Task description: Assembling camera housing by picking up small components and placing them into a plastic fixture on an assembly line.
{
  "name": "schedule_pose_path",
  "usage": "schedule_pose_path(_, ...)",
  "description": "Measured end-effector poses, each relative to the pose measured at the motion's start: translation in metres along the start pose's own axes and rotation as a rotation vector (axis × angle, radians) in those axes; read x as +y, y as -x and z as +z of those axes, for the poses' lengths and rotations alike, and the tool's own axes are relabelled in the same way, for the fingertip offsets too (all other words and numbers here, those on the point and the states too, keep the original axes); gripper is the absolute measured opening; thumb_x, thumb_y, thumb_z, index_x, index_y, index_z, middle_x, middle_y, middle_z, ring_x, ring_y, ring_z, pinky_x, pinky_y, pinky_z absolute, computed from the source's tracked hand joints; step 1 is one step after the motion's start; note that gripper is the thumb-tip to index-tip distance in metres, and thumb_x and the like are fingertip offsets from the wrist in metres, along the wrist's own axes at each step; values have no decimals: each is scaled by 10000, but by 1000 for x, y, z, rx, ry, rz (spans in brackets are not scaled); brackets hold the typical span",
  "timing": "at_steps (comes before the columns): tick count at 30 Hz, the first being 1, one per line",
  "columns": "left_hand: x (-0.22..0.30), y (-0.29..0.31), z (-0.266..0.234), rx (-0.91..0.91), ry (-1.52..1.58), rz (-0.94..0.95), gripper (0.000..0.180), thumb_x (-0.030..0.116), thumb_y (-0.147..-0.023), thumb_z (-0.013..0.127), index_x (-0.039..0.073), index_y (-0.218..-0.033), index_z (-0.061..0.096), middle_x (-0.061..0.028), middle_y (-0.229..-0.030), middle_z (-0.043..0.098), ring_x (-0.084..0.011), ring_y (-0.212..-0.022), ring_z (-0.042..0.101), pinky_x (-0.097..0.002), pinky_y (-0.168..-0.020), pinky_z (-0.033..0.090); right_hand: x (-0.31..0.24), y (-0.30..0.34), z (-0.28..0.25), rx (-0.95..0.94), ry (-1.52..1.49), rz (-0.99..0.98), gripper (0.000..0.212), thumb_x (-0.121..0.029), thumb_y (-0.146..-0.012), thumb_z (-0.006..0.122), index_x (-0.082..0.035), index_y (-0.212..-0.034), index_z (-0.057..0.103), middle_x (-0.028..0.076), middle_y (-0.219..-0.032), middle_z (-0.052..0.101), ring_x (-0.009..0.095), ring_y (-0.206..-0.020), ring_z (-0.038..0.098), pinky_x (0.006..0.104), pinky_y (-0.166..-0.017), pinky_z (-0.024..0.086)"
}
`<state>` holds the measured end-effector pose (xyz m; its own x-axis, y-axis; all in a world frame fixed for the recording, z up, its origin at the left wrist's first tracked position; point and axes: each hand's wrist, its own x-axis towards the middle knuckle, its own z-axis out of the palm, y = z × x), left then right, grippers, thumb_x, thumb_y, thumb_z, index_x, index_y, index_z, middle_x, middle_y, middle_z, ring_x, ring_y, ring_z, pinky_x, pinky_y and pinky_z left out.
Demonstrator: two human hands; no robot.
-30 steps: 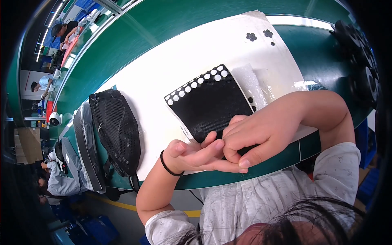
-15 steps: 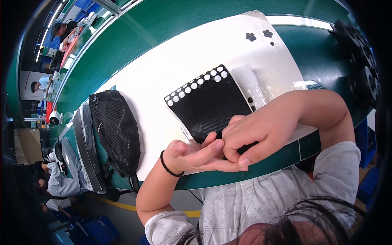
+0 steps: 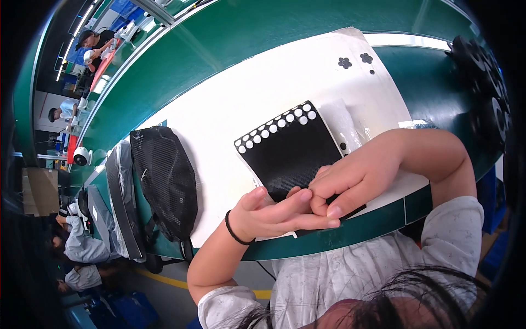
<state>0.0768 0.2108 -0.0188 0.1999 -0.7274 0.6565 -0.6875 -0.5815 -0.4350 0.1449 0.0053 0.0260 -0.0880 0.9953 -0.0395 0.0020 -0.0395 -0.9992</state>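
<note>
My hands meet over the near edge of a black textured sheet (image 3: 290, 153) lying on white paper. Rows of round white dots (image 3: 273, 129) run along the sheet's far edge. My left hand (image 3: 274, 217), with a black band at the wrist, is open, palm partly up and fingers stretched toward the right. Above its fingertips my right hand (image 3: 359, 183) is closed, thumb and bent fingers pressed together against the left fingers. Whatever the right fingers may hold is hidden. Beside the sheet's right edge lie a clear plastic bag (image 3: 344, 122) and a small black dot (image 3: 343, 146).
White paper (image 3: 219, 93) covers much of the green table (image 3: 219, 33). A black mesh bag (image 3: 167, 181) stands at left, beside grey bags. Black flower-shaped pieces (image 3: 344, 63) lie at the far right. Black round parts (image 3: 496, 112) are stacked at the right edge. People work at the far left.
The whole view has shifted slightly, so the table and its things appear lower and further right. My hands stay together in nearly the same pose, fingertips still touching.
</note>
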Motion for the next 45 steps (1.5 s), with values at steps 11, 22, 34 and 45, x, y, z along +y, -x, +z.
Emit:
schedule_pose_path(11, -8, -11, -6, -65, 323, -117, 367, 145, -802, 500, 380, -1075, 571, 180, -1063, 522, -21, -1048, 479, -381, -1038, 146, -8, 3, -2, 106, -81, 28, 193, -169, -899, 388, -3, -896, 487, 63, -827, 516, 161, -783, 479, 287, -720, 370)
schedule_pose_path(22, -12, -11, -6, -182, 535, -269, 314, 164, -663, 671, 252, -962, 643, 179, -1062, 548, -129, -1108, 471, -426, -1025, 145, -4, -2, 2, 333, -358, 45, 176, -161, -869, 387, -15, -842, 482, 63, -804, 531, 134, -797, 497, 264, -778, 377)
schedule_pose_path(34, -12, -12, -5, -135, 594, -305, 166, 149, -657, 652, 164, -821, 634, 66, -1123, 555, -201, -1137, 452, -454, -1018, 141, 3, -8, 4, 531, -454, 83, 148, -153, -867, 402, -27, -877, 480, 58, -795, 522, 138, -769, 513, 258, -706, 424)
schedule_pose_path(45, -9, -15, -10, -136, 605, -355, 173, 79, -670, 615, 140, -831, 625, 7, -1103, 562, -211, -1153, 439, -452, -1019, 141, 6, -15, 8, 670, -400, -51, 261, -139, -849, 464, -60, -1084, 381, 46, -1037, 420, 105, -912, 452, 259, -800, 393)
